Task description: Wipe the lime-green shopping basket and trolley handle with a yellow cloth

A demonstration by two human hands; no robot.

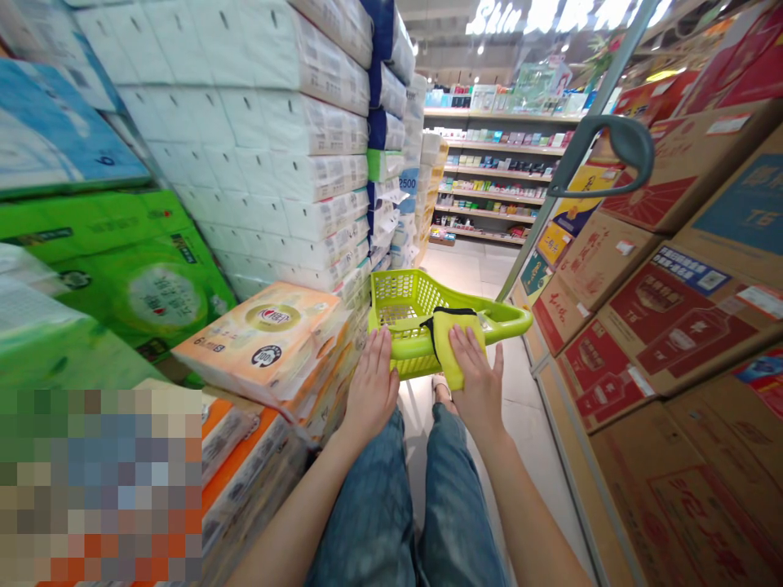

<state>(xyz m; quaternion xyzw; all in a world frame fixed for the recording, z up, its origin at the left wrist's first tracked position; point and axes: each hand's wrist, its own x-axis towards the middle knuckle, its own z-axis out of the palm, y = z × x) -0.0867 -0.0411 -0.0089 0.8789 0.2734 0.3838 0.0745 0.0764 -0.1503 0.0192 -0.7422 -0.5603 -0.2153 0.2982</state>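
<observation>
Left hand (pixel 370 390) and right hand (pixel 480 385) touch a seemingly empty basket (pixel 400 295).

Pale tiled floor (pixel 519 412) runs up mid-frame; a green basket (pixel 411 314) stands on it, tissue packs (pixel 287 171) stacked left, cardboard boxes (pixel 673 326) right.

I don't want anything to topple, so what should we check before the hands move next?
1. The right hand lies flat on the yellow cloth: ok.
2. The cloth lies over the green basket rim: ok.
3. The left hand has fingertips on the basket rim: ok.
4. Room beside the left hand: not ok, the orange tissue pack juts out close.
5. The grey handle is out of the hands' way: ok.
6. Basket steady on the floor: cannot tell, its underside is hidden.
</observation>
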